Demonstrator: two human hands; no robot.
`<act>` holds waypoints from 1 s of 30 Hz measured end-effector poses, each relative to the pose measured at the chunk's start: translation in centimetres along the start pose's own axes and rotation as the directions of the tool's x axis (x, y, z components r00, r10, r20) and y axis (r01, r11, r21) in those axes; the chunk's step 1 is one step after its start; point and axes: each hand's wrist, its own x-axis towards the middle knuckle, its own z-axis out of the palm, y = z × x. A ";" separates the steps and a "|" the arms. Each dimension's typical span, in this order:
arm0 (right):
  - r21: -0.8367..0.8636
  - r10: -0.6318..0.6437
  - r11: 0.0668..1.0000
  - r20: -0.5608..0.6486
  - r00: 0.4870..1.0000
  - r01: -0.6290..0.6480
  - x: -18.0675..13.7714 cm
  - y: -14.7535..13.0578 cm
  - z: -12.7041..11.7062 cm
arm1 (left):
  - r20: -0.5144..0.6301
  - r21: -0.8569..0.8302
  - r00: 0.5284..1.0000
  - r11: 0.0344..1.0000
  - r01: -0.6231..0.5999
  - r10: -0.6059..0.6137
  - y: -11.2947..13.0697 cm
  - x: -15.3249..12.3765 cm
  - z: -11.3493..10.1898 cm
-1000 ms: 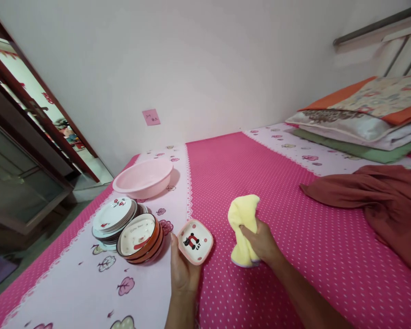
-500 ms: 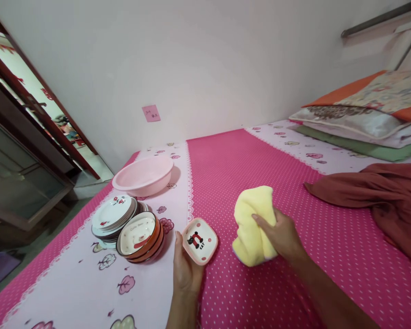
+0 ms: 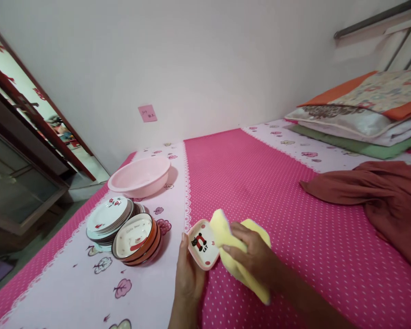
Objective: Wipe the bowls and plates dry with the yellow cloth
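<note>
My left hand point(image 3: 189, 276) grips a small square dish point(image 3: 202, 245) by its left side, thumb on the rim. The dish has a pink edge, pink dots and a black-and-red cat picture marked "CAT", and it is tilted. A folded yellow cloth point(image 3: 238, 262) is bunched in my right hand point(image 3: 255, 253), and its front part overlaps the dish's right rim. Left of my left hand stands a short stack of orange-brown bowls point(image 3: 137, 240), the top one with a bear picture. Behind the bowls is a stack of plates point(image 3: 108, 214), the top one white with red flowers.
A pink basin point(image 3: 142, 176) sits beyond the plates. On the right lie a reddish-brown garment point(image 3: 373, 192) and a pile of pillows and folded bedding point(image 3: 356, 112). The pink dotted bedspread point(image 3: 226, 178) meets a white wall point(image 3: 205, 68) at the back.
My right hand has brought the yellow cloth leftward to the dish's right rim, bunching it. The dish has tilted and shifted slightly right in my left hand.
</note>
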 end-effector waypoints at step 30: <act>0.542 0.260 0.771 0.211 0.942 -0.334 0.5 0.9 1.9 | 0.505 0.696 0.805 0.405 -0.594 0.313 -3.8 -2.3 -1.5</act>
